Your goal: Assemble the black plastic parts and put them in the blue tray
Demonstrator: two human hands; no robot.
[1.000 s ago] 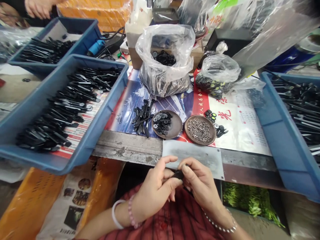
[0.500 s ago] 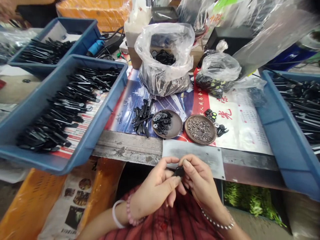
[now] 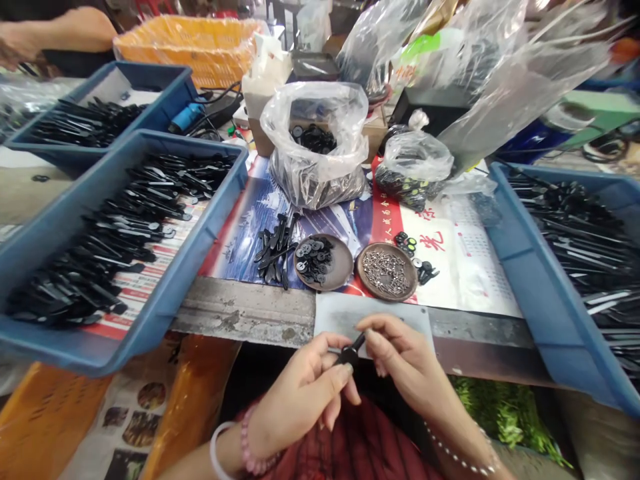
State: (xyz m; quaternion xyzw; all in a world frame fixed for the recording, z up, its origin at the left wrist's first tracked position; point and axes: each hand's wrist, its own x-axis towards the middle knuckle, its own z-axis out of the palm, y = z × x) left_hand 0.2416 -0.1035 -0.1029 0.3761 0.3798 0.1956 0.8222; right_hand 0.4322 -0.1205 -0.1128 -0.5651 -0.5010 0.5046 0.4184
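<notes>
Just off the near edge of the table, the left hand [image 3: 300, 393] and the right hand [image 3: 405, 367] meet over the person's lap around a small black part [image 3: 351, 350]. The left hand's fingers are curled in, and its thumb and forefinger pinch the lower, rounder end of the part. The right hand's thumb and forefinger close on the thinner upper end, with its other fingers loosely bent beneath. The part tilts up toward the right, in front of a grey metal plate [image 3: 400, 317] on the table edge.

Just beyond the plate stand two round brown dishes side by side. The left dish [image 3: 345, 267] holds black washers, and the right dish [image 3: 413, 277] holds small metal screws. A loose heap of black strips [image 3: 274, 247] lies left of the washer dish, and a few black pieces [image 3: 425, 270] lie right of the screw dish.

Farther back, a clear plastic bag [image 3: 320, 160] stands open with black parts inside, and a smaller knotted bag [image 3: 417, 167] is to its right.

A blue tray [image 3: 165, 293] on the left is full of long black parts, with a second blue tray [image 3: 170, 87] beyond it. A third blue tray [image 3: 530, 280] on the right holds more of them. An orange crate [image 3: 200, 50] sits at the far side, and another person's arm [image 3: 60, 33] shows at the far left.
</notes>
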